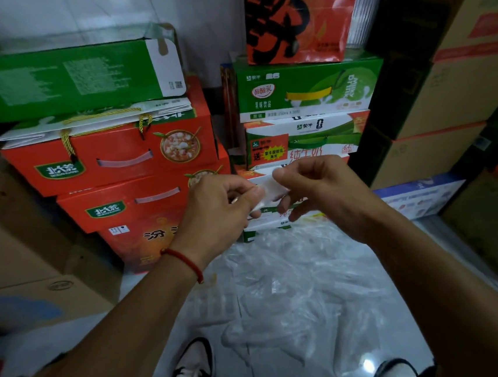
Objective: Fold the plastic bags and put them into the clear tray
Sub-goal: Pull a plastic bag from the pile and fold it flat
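A small folded white plastic bag [269, 193] is held in the air between both hands, in front of the stacked boxes. My left hand [219, 209] pinches its left end with thumb and fingers. My right hand [317, 187] pinches its right end, fingers curled round it. Below the hands, a heap of loose clear plastic bags [297, 290] lies spread on the pale floor. A clear tray [212, 306] with ridged compartments lies on the floor at the heap's left edge, hard to make out.
Red and green gift boxes [110, 153] are stacked at the left and middle, milk cartons [302, 92] behind the hands. Brown cardboard cartons [457, 92] rise on the right and stand at the left [21, 265]. My two shoes [195, 369] stand on the floor at the bottom.
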Tool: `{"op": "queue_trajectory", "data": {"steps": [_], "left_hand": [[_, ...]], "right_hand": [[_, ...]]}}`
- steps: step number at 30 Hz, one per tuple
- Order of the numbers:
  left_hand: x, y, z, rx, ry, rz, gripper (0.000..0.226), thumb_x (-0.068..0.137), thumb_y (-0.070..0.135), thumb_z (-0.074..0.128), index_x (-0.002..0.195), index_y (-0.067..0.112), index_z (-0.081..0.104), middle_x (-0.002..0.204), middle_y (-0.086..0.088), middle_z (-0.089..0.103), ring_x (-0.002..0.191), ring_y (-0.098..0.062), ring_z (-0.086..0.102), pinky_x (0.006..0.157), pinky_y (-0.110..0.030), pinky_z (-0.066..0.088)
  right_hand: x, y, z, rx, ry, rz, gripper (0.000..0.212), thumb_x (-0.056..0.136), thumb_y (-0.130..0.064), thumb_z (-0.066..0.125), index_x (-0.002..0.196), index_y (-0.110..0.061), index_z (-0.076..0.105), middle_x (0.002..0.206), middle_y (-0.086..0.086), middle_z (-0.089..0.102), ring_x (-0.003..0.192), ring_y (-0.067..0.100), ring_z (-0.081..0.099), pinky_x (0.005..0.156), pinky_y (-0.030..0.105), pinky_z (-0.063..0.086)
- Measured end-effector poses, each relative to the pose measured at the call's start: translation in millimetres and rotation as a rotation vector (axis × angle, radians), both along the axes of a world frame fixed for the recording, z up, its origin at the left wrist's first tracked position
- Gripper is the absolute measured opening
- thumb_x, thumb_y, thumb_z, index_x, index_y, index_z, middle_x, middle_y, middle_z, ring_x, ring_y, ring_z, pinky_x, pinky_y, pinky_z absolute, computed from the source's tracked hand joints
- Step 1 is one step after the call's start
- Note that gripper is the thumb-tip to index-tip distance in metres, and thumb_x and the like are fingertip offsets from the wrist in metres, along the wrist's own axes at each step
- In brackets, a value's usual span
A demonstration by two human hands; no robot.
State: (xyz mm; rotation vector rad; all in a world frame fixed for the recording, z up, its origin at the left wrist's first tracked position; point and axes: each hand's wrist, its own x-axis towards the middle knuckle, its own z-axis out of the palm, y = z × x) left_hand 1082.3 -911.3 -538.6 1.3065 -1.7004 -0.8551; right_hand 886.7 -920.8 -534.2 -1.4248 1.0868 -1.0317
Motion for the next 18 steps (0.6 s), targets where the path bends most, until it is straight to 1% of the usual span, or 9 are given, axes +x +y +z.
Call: {"op": "queue_trajectory", "data": {"steps": [1,2,4,6,8,10,13,18], "left_hand": [[1,0,0,-0.003,0.005,-0.004,0.015,0.096,0.017,0.068,0.087,0.009,0.077,0.068,-0.004,0.071,0.049,0.001,0.06,0.05,-0.013,0.044],[1,1,0,-0.003,0.015,-0.013,0.015,0.096,0.018,0.069,0.087,0.01,0.077,0.067,-0.002,0.071,0.049,0.0,0.06,0.05,-0.015,0.044],[1,1,-1,0.015,0.057,-0.043,0.014,0.096,0.02,0.069,0.091,0.01,0.078,0.069,-0.001,0.072,0.05,-0.001,0.059,0.051,-0.016,0.046],[2,0,-1,0.06,0.102,-0.072,0.013,0.096,0.018,0.068,0.095,0.01,0.077,0.072,-0.003,0.075,0.051,-0.006,0.058,0.051,-0.017,0.046],[3,0,-2,0.118,0.127,-0.092,0.011,0.096,0.017,0.068,0.096,0.01,0.076,0.075,-0.004,0.076,0.052,-0.009,0.058,0.05,-0.019,0.045],[5,1,-3,0.158,0.116,-0.114,0.013,0.097,0.017,0.067,0.092,0.009,0.076,0.076,-0.006,0.076,0.052,-0.01,0.057,0.049,-0.02,0.045],[7,1,-3,0.197,0.107,-0.127,0.018,0.098,0.017,0.065,0.089,0.006,0.076,0.075,-0.007,0.076,0.052,-0.01,0.058,0.049,-0.019,0.045],[6,0,-3,0.285,0.19,-0.104,0.013,0.096,0.013,0.068,0.089,0.004,0.075,0.072,-0.008,0.075,0.049,-0.008,0.057,0.046,-0.017,0.044]], "right_hand": [[1,1,0,0.036,-0.028,0.024,0.03,0.093,-0.031,0.073,0.1,-0.002,0.073,0.088,0.02,0.075,0.075,0.03,0.07,0.067,0.043,0.061],[2,1,0,0.045,-0.032,0.036,0.032,0.09,-0.033,0.074,0.103,-0.003,0.073,0.088,0.018,0.075,0.076,0.03,0.07,0.068,0.043,0.061],[5,2,-1,-0.021,0.008,0.014,0.025,0.091,-0.024,0.075,0.101,-0.002,0.074,0.086,0.019,0.075,0.073,0.028,0.069,0.063,0.038,0.06],[6,0,-3,-0.093,0.038,-0.038,0.014,0.093,-0.014,0.074,0.093,0.0,0.076,0.08,0.023,0.073,0.068,0.028,0.066,0.057,0.033,0.056],[5,-2,-4,-0.13,0.051,-0.081,0.012,0.095,-0.012,0.073,0.088,-0.002,0.076,0.071,0.017,0.072,0.063,0.027,0.064,0.055,0.031,0.054],[2,-3,-4,-0.136,0.046,-0.099,0.013,0.095,-0.013,0.074,0.085,-0.006,0.076,0.067,0.013,0.071,0.06,0.024,0.063,0.053,0.031,0.053],[-1,-2,-2,-0.131,0.058,-0.083,0.012,0.092,-0.015,0.075,0.083,-0.007,0.077,0.07,0.016,0.072,0.059,0.023,0.064,0.052,0.031,0.053],[-7,-4,-3,-0.092,0.081,-0.057,0.014,0.094,-0.013,0.074,0.09,0.0,0.077,0.07,0.018,0.072,0.06,0.023,0.066,0.055,0.032,0.054]]}}
